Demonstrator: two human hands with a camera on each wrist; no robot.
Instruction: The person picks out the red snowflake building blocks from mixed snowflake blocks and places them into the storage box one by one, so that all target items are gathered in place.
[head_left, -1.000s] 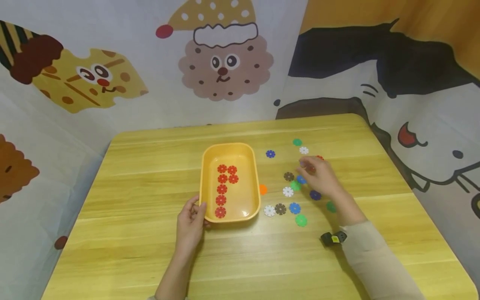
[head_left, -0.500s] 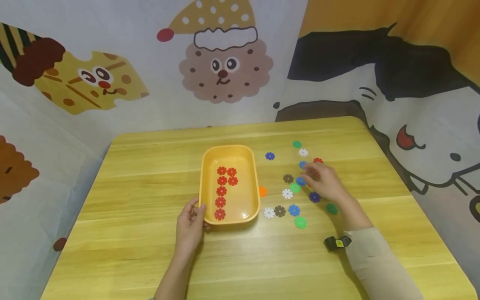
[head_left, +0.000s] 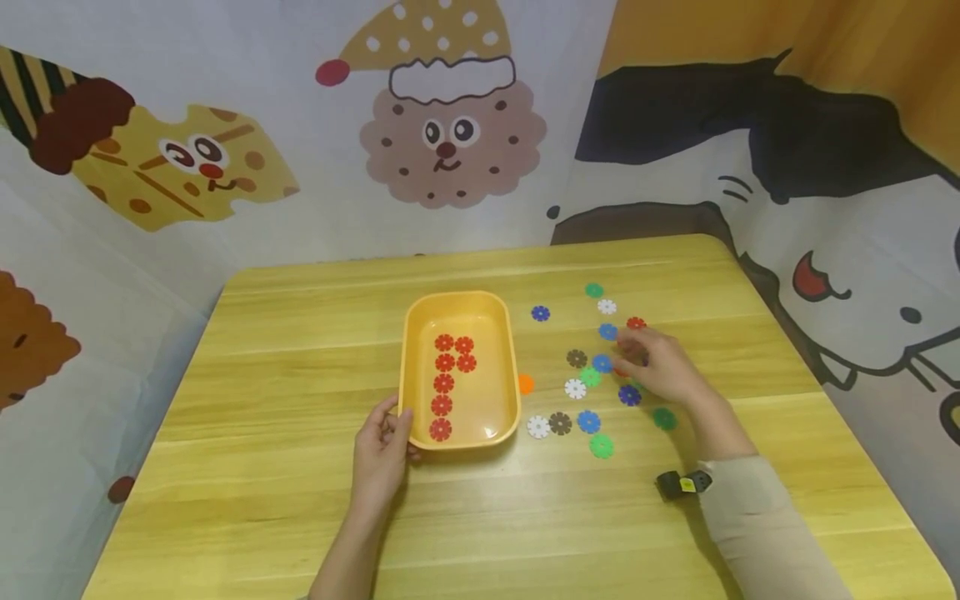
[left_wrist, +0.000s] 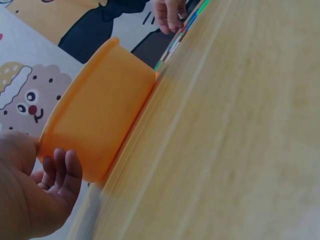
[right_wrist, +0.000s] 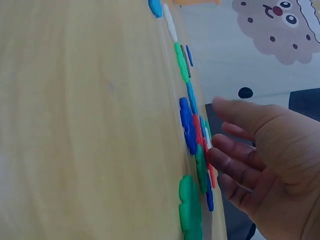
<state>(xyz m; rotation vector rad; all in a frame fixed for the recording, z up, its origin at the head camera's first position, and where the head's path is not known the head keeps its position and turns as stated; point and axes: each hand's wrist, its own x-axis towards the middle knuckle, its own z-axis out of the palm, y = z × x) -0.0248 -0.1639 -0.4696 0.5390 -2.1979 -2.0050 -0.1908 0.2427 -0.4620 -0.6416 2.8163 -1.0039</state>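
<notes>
The right hand (head_left: 660, 367) has slid back from the far discs onto a red disc (head_left: 622, 371) on the surface, fingers loosely spread, holding nothing, while the left hand (head_left: 381, 450) still grips the orange tray (head_left: 408, 375).

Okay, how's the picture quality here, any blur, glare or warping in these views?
Head view: evenly lit and sharp, with a soft sheen on the table and a small glare spot inside the yellow tray. Left wrist view: the near tabletop is blurred and the horizon steeply tilted. Right wrist view: the right hand is fairly sharp, the discs foreshortened edge-on.
</notes>
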